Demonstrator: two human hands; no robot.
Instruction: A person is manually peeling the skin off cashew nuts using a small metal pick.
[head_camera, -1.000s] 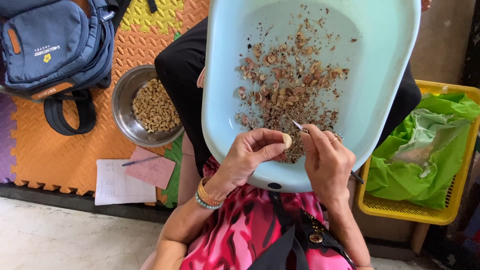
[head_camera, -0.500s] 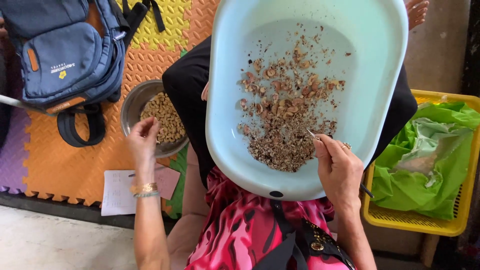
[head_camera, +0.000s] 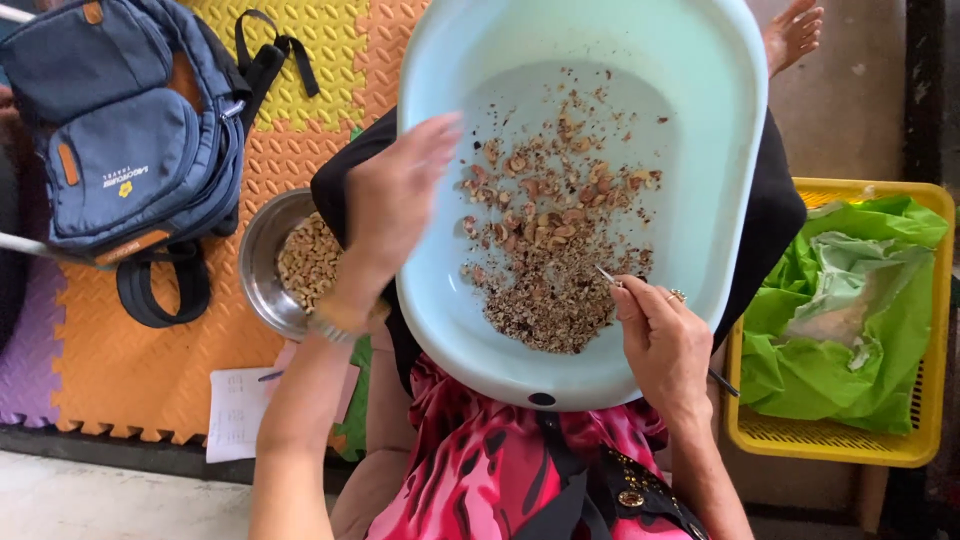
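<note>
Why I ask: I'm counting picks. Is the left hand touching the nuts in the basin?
Apart. The head view shows the left hand, open and motion-blurred, over the pale blue basin's left rim, with bare basin floor showing between its fingertips and the nut pile.

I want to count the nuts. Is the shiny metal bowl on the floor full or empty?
Neither, it looks partly full. The metal bowl holds a heap of pale nuts, with bare metal showing at its left. The left hand hides its right side.

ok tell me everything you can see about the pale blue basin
The pale blue basin looks like smooth plastic, a rounded oblong with a dark hole in its near rim. It rests tilted on the person's lap and holds brown nuts and husk bits. The left hand hovers over its left rim; the right hand, holding a thin metal tool, lies over its near edge.
</note>
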